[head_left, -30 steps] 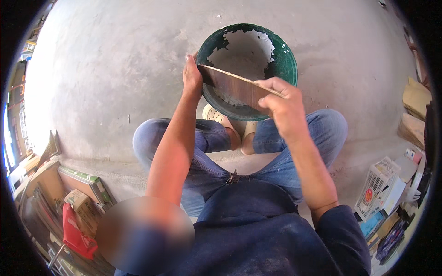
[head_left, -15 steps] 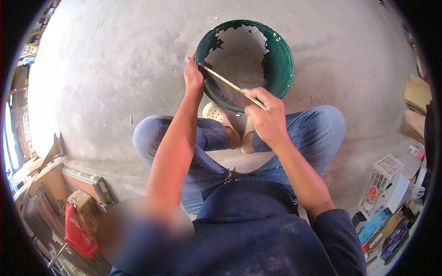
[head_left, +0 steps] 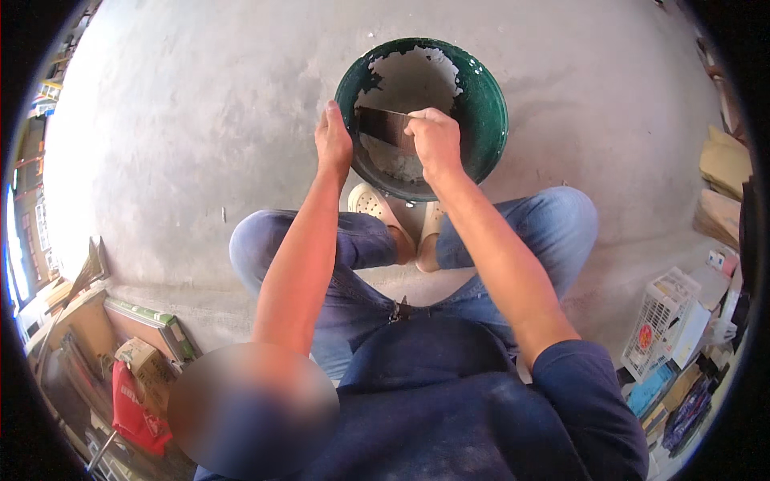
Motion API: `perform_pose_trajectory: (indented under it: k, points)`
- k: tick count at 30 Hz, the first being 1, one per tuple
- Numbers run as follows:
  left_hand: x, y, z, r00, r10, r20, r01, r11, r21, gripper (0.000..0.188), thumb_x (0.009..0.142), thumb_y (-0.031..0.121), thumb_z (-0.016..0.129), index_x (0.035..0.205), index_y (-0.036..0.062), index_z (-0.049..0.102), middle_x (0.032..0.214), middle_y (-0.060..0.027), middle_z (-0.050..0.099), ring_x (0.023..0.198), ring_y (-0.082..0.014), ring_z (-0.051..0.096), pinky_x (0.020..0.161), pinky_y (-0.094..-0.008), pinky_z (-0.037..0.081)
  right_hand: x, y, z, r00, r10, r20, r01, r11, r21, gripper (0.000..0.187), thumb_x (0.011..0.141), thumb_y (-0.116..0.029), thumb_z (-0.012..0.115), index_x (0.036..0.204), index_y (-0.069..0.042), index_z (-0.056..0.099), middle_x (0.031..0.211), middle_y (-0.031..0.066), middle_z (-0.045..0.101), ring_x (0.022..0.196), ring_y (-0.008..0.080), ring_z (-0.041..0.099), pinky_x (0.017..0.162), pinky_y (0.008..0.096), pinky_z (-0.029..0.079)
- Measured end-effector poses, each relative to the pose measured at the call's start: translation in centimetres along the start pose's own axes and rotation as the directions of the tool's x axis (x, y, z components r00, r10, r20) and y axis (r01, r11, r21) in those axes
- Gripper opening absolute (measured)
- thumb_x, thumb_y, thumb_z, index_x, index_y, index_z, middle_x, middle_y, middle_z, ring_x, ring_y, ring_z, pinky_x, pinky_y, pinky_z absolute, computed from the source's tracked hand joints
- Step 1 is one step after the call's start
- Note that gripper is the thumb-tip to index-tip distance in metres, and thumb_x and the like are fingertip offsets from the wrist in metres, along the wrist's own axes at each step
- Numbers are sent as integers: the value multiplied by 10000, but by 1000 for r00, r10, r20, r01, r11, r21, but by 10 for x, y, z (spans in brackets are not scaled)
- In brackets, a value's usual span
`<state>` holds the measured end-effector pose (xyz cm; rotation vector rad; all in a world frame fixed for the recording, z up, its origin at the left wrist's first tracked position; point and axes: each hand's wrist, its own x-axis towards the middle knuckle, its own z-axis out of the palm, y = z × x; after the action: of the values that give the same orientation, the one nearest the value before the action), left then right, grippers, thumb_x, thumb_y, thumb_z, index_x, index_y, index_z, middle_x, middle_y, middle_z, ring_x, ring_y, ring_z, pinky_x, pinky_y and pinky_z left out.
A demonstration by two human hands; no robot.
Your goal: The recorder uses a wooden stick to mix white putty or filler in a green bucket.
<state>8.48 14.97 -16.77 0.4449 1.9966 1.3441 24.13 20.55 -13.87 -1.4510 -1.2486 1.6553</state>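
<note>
A round dark green bucket [head_left: 485, 100] stands on the floor before me. Pale, dried-looking residue [head_left: 413, 76] with a ragged edge coats part of its inside. My left hand [head_left: 334, 143] is against the bucket's left side, holding it near the rim; some of its fingers are hidden. Pinched in my right hand [head_left: 437, 143] is a thin, flat, rectangular brown board [head_left: 383, 127] with a wood-like grain. The board is tilted inside the bucket, its far-left end close to the left wall. Whether its lower edge touches the residue, I cannot tell.
My bent knees and beige clogs [head_left: 370, 200] are just in front of the bucket on the grey concrete floor [head_left: 216, 112]. To the right lie a white plastic basket [head_left: 659, 325] and cardboard pieces [head_left: 724, 160]. Boxes and a red bag [head_left: 138, 409] crowd the lower left.
My right hand has moved forward and left, over the bucket's inside. The board has turned from nearly edge-on to showing its broad brown face. The bucket has shifted slightly left.
</note>
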Motion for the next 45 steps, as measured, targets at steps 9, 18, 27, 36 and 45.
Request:
perform_pose_trajectory:
  k: [9,18,27,36,45]
  points:
    - [-8,16,-9,999,4,-33,0,995,98,615,997,492,403,1291,-28,552,1263,-218,590,1194,-293,537,1013,-367,386,16,29,34,992,49,-120,-44,998,47,131,671,-22,569,726,9,684,713,79,655,693,170,587,622,299,426]
    - [-6,3,-18,991,117,-60,-114,991,64,588,1009,454,398,1260,-53,556,1244,-221,598,1163,-293,547,1002,-368,389,16,0,-12,953,-168,251,244,918,-312,193,681,-88,597,795,21,709,757,130,679,742,226,632,698,331,472]
    - [-5,7,-1,995,94,28,-93,995,-36,541,1015,418,416,1257,-43,563,1198,-177,625,1131,-240,557,983,-349,401,62,69,37,991,-115,-65,66,858,-510,182,682,-121,560,742,1,680,825,219,668,814,364,645,747,399,487]
    - [6,-9,-26,995,87,-45,-90,992,-92,540,1012,409,429,1278,-45,551,1254,-173,594,1168,-238,531,1014,-335,375,8,-29,-26,917,-192,350,278,936,-217,249,704,-94,588,875,42,706,816,104,678,775,170,595,727,287,453]
    - [3,-8,-5,997,78,-17,-78,997,-27,576,1006,445,413,1273,-49,548,1253,-168,590,1168,-234,525,1006,-337,378,75,43,29,958,18,286,203,660,-723,311,727,-164,504,874,11,715,994,265,659,980,438,625,890,458,492]
